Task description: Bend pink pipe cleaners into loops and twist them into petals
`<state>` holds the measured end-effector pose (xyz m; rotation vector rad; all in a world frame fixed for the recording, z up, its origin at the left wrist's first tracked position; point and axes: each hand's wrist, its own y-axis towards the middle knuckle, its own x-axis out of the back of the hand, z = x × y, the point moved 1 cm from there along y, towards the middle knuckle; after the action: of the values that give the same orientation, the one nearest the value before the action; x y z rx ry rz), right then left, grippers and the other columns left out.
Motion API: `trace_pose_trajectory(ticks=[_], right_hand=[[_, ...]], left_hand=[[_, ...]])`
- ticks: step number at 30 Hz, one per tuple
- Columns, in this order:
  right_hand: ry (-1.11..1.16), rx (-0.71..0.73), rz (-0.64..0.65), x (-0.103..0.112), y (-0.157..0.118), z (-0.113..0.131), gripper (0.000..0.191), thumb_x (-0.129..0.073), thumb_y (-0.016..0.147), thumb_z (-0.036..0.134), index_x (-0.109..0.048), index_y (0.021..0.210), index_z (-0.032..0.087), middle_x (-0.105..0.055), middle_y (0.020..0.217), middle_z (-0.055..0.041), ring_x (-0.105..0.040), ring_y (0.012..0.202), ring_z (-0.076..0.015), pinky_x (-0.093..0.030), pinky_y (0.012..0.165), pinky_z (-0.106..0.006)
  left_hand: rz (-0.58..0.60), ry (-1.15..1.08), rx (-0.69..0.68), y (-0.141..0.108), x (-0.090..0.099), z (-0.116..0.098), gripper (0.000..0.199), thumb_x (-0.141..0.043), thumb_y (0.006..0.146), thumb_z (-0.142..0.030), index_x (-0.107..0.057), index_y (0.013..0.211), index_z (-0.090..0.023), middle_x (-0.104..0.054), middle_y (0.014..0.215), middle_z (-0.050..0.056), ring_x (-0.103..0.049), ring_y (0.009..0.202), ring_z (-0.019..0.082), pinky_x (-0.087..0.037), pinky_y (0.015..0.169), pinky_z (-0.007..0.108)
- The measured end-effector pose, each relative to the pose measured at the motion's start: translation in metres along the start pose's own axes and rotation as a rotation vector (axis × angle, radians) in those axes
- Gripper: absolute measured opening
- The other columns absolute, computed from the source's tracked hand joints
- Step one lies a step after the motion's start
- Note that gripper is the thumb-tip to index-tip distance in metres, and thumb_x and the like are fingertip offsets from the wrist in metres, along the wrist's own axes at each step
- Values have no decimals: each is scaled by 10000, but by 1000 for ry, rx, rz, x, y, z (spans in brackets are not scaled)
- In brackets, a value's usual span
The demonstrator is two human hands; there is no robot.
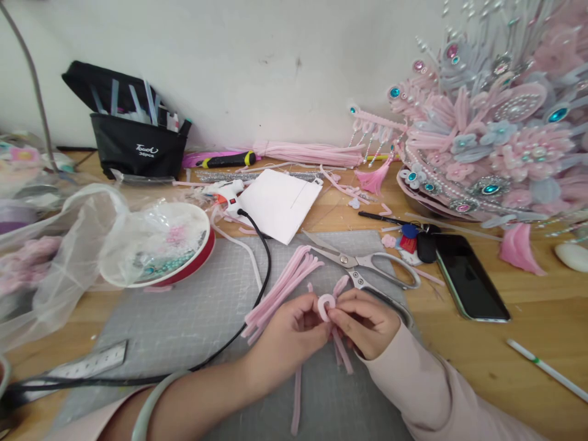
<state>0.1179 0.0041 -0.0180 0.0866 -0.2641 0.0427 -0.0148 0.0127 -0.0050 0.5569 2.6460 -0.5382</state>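
Between the fingertips of both hands is a pink pipe cleaner (325,301) bent into a small curl. My left hand (294,324) pinches its left side, with the thumb below. From the right, my right hand (367,321) pinches the curl between thumb and finger. Other pink pipe cleaner pieces lie under and around the hands, some partly hidden. A bundle of cut pink pipe cleaners (280,291) rests on the grey cutting mat (184,331), just beyond my left hand. Open scissors (362,263) lie beyond my right hand.
A hot glue gun (232,199) trails a black cable across the mat. At left stand a bowl of beads (202,260) and a black marker case (140,147). A phone (471,275) lies at right, below a large beaded pink headdress (487,135). A white card (280,205) lies behind.
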Motion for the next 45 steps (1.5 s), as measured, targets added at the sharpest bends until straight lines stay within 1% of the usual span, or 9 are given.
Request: trace_pose_trajectory(ticks=[9,14,21,26,30,36,39,42,45], right_hand=[[-52,167,63,2,2,1,159,-530,750,171,-687,772,185,-591,738,-52,-571,680,-143,-463,619,-257],[-48,88,27,3,3,-3,84,-581,721,185,-663,736,187,-603,722,-44,-576,641,-140,-466,571,-243],[-148,140,51,6,6,5,118,-539,752,211,-618,675,167,-604,687,-51,-571,645,-148,-459,615,-259],[-146,129,135,6,7,7,168,-486,766,217,-612,673,157,-589,649,-40,-544,605,-132,-436,559,-231],[-63,-19,173,2,4,5,165,-517,724,244,-581,601,154,-553,581,-16,-493,534,-111,-401,487,-212],[214,-509,219,-1,-1,8,232,-565,691,377,-583,647,149,-462,453,54,-322,315,-33,-232,283,-142],[317,-570,191,0,1,11,280,-613,641,420,-571,637,143,-505,464,53,-275,275,-6,-209,254,-122],[364,-588,119,2,4,12,306,-654,595,431,-576,651,141,-568,510,30,-278,269,-1,-224,240,-121],[362,-584,107,3,6,11,291,-667,589,419,-578,597,142,-474,391,67,-263,260,-11,-210,238,-124]], left_hand=[[-63,0,26,1,2,-6,168,-643,662,-232,-511,618,-138,-507,637,-27,-465,622,91,-398,619,207],[-4,-53,31,2,2,-7,151,-646,674,-236,-538,635,-139,-526,662,-23,-496,631,101,-407,642,229],[-2,-73,135,2,5,-2,147,-692,624,-195,-592,691,-111,-567,698,-4,-520,673,109,-408,686,236],[-14,43,60,0,12,-4,214,-573,746,-333,-563,713,-122,-532,622,-2,-479,570,103,-371,569,226],[-56,54,2,1,18,-8,218,-544,774,-337,-555,691,-136,-523,660,5,-465,621,111,-353,592,228],[-3,-241,143,4,17,-9,169,-553,774,-247,-549,656,-127,-530,645,10,-444,585,92,-336,565,210],[35,-402,195,3,15,-9,164,-533,787,-201,-533,642,-123,-477,578,-17,-400,500,59,-315,510,189],[90,-438,220,2,15,-9,168,-489,816,-195,-528,667,-127,-415,527,-44,-377,422,41,-293,468,189],[116,-406,225,2,16,-8,189,-468,831,-227,-523,677,-132,-427,518,-42,-415,413,49,-302,464,196]])
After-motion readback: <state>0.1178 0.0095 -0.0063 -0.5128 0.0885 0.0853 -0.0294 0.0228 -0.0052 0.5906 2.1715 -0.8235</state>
